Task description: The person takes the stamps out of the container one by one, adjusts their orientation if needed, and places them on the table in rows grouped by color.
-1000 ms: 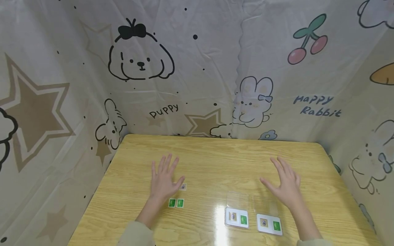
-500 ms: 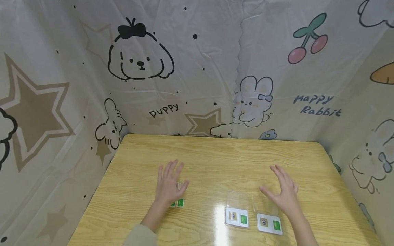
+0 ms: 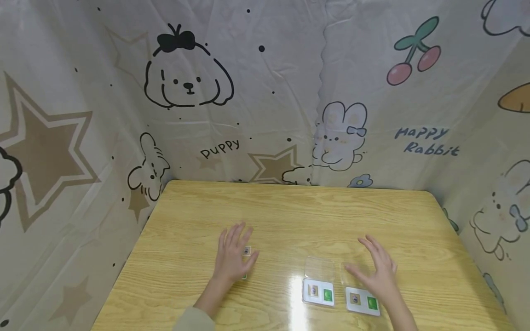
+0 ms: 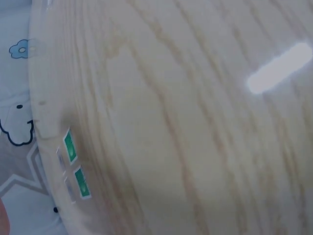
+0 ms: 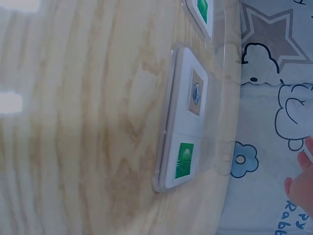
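The four small squares lie flat on the table [image 3: 281, 216] in a little two-by-two block, the green squares [image 4: 77, 164] nearer the person and the brown squares [image 3: 247, 251] behind them. From where I stand, the left hand [image 3: 234, 258] covers most of the block, fingers spread and thumb out to one side, with nothing gripped; whether the palm brushes any square I can't tell, though the left wrist view shows all four lying clear of the fingers. Well over to the right sit two white cards in clear plastic cases, the near-middle card [image 3: 318, 293] and the far-right card [image 3: 362, 301], each bearing a brown and a green picture, with a clear lid [image 3: 319, 267] folded open behind. The right hand [image 3: 378, 272] is above the far-right case, thumb and fingers wide apart, holding nothing. I'd judge this a moment between grips, with the squares laid out and the cases open. A next move would call for closing in low, either pinching one thin square by its edges or folding a lid over.
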`<state>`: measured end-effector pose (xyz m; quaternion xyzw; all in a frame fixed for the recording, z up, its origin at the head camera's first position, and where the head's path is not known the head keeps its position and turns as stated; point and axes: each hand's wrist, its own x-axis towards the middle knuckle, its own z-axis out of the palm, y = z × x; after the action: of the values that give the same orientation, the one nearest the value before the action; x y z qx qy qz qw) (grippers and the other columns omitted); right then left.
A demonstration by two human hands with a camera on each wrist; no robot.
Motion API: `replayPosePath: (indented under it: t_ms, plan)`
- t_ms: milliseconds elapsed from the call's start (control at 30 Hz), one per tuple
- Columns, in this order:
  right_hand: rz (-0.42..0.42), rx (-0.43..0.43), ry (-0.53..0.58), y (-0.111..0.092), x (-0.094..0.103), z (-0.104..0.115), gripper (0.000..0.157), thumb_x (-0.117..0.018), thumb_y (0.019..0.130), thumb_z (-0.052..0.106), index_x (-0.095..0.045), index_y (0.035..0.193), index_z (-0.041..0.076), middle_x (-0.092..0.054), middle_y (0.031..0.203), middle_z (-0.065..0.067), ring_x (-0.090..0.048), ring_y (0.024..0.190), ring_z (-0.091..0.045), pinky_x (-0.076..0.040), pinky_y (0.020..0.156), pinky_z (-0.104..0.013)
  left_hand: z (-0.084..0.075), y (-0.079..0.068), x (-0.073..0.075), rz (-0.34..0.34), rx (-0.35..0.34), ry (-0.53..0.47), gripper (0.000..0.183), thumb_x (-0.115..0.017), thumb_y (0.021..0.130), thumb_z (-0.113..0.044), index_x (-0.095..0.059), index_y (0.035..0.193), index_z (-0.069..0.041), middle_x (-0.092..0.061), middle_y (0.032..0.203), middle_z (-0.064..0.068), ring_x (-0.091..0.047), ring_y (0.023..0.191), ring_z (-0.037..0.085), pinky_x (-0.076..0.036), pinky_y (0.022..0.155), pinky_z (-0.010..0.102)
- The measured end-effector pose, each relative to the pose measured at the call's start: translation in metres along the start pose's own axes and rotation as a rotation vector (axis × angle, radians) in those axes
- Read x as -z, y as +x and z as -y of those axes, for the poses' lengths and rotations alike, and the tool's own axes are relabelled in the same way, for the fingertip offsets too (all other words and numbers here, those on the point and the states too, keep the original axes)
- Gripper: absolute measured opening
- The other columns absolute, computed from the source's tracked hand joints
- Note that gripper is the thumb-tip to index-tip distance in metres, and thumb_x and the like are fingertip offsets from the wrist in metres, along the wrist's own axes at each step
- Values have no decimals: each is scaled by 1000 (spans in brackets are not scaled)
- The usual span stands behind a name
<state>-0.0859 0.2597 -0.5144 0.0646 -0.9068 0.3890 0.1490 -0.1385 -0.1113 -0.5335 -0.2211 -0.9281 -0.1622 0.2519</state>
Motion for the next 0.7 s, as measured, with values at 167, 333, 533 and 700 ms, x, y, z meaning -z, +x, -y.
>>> replayPosePath:
  t_ms: [167,333,533,700]
  plan:
    - [-8,20,4,-7,-6,-4,79,-79,64,21,-41,132,10,-31,138,-24,-26,119,-51,-9,86,-71,-6,-3,-7,-19,-27,-25,56,-47,80,-45,-47,126,-13,-43,131,12,-38,121,32,-26,98,57]
    - [-9,47,8,-14,-13,-5,79,-80,62,21,-43,130,7,-32,135,-27,-27,116,-52,-11,82,-72,-12,-6,-15,-50,-53,-45,55,-50,77,-41,-49,125,-13,-46,128,12,-41,118,32,-27,97,55]
    - [-6,59,8,-22,-21,-7,77,-81,61,20,-44,127,4,-33,134,-27,-27,116,-52,-11,80,-73,-22,-8,-25,-45,-57,-66,53,-47,80,-43,-48,125,-13,-46,128,10,-40,119,30,-28,97,54]
    - [24,54,29,-28,-25,-10,75,-81,62,21,-46,126,6,-32,135,-26,-25,117,-51,-8,80,-74,-28,-10,-31,-12,-61,-72,54,-48,80,-43,-49,125,-13,-45,129,9,-40,119,29,-30,96,54]
